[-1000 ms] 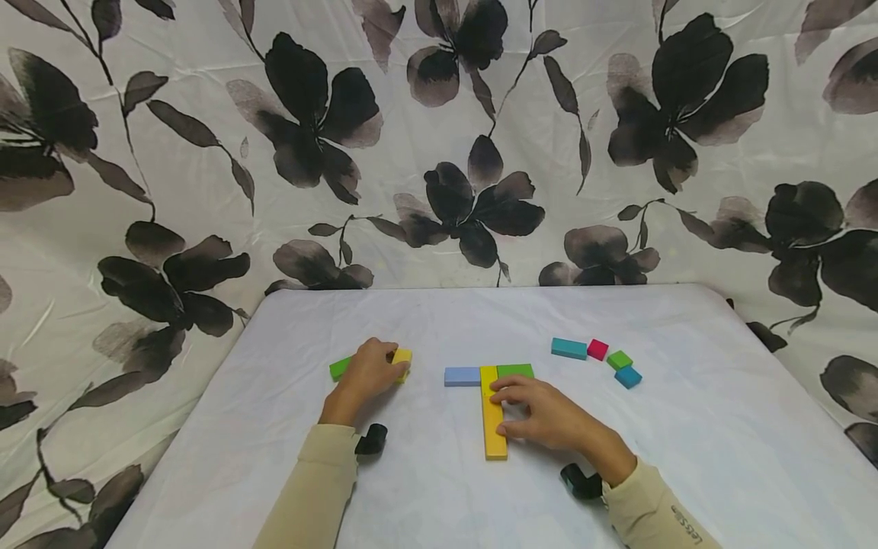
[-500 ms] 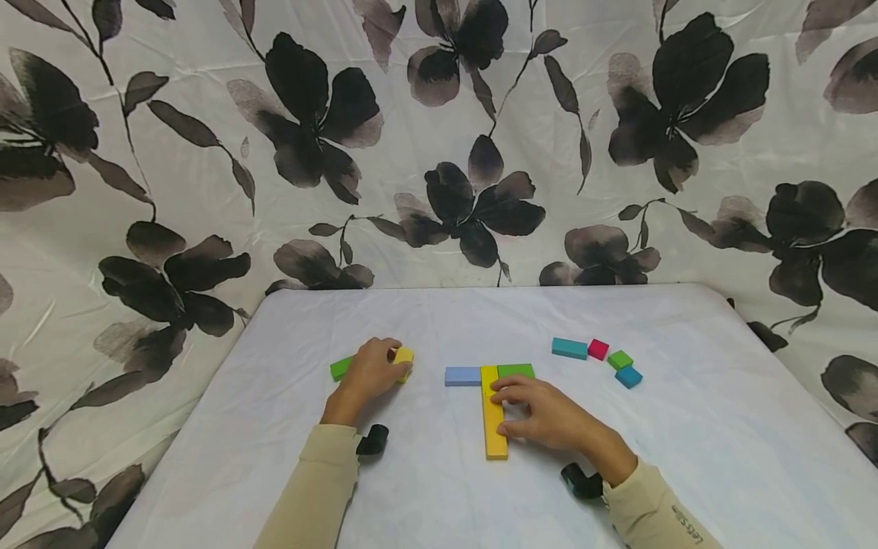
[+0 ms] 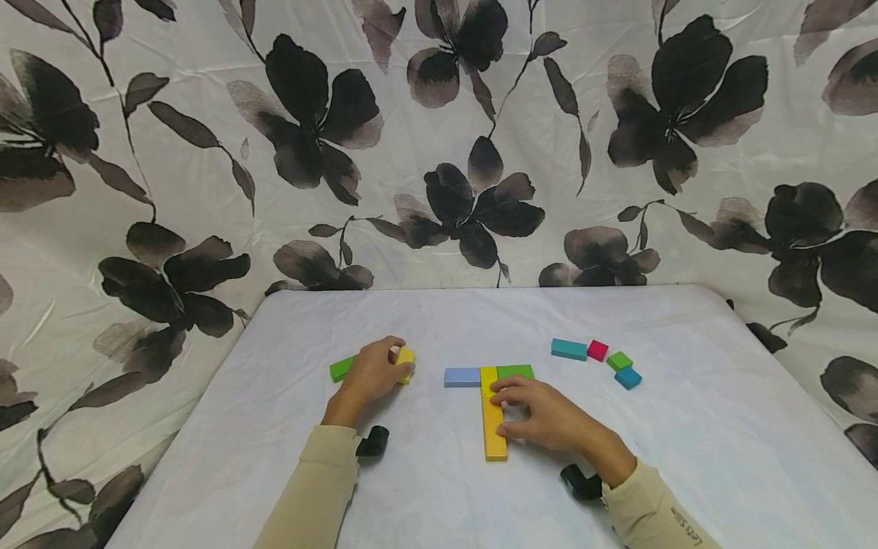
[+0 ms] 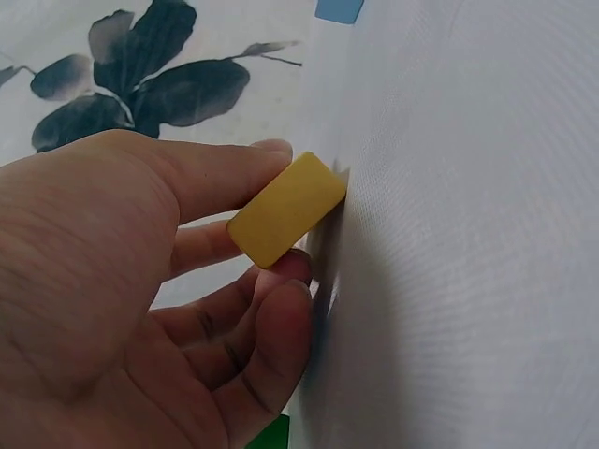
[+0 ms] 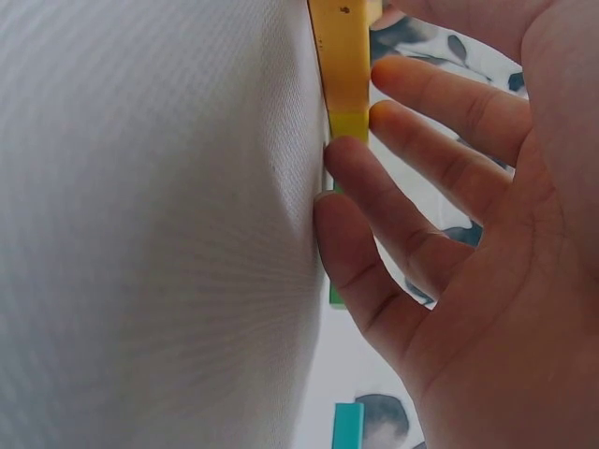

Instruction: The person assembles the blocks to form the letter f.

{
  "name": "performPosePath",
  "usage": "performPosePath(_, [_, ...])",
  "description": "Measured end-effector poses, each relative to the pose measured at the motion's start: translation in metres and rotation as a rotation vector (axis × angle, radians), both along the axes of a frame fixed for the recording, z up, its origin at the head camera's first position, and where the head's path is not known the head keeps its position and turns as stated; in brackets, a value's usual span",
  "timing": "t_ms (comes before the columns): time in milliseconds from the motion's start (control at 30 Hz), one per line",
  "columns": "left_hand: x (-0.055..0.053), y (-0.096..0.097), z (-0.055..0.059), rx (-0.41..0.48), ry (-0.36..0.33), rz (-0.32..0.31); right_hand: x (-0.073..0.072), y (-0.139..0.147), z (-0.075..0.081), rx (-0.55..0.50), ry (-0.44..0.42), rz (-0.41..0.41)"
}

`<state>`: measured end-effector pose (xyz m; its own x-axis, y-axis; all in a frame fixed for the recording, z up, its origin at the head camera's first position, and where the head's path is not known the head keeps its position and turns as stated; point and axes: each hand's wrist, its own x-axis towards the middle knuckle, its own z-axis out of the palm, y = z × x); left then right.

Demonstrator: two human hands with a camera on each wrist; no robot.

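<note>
On the left of the head view, my left hand [image 3: 370,375] pinches a small yellow block [image 3: 407,365]. The left wrist view shows this yellow block [image 4: 286,210] tilted between thumb and fingers, close to the white cloth. A green block [image 3: 341,369] lies by that hand, partly hidden behind it. In the middle, my right hand [image 3: 545,413] rests its relaxed fingertips on a long yellow strip of wood [image 3: 493,427]. From the right wrist side, its fingers [image 5: 459,108] touch the strip's edge. A light blue block [image 3: 463,377] and a green block [image 3: 515,371] flank the strip's far end.
At the back right lie a teal block [image 3: 568,348], a red cube [image 3: 597,350], a small green block [image 3: 620,360] and a blue block [image 3: 628,377]. White cloth covers the table [image 3: 425,496]. A floral curtain [image 3: 384,252] hangs behind the table's far edge.
My left hand has shifted very slightly to the right with the small yellow block. The right hand and the blocks around it stay in place.
</note>
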<state>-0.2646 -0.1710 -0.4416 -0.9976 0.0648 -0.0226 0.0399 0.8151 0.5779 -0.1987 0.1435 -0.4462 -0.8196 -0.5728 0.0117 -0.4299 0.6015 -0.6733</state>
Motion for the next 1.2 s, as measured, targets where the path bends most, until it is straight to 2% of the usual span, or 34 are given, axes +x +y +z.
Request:
performPosePath(533, [-0.002,0.004,-0.003,0.047,0.043,-0.02,-0.001,0.001,0.0,0.003,0.015,0.004])
performPosePath(700, [-0.002,0.007,-0.001,0.12,0.015,-0.017,-0.001,0.001,0.0,0.005,0.009,0.005])
performPosePath(800, [-0.001,0.01,0.001,0.203,-0.018,-0.013,-0.001,0.0,0.0,0.018,0.007,-0.002])
performPosePath(933, [-0.003,0.02,0.005,0.315,-0.029,-0.038,-0.002,0.0,0.0,0.039,-0.004,-0.017])
performPosePath(1067, [-0.004,0.032,0.005,0.372,-0.032,-0.071,-0.002,0.001,0.001,0.047,-0.014,-0.031])
performPosePath(1200, [-0.004,0.039,0.004,0.41,-0.065,-0.07,0.0,0.001,0.001,0.036,-0.019,-0.03])
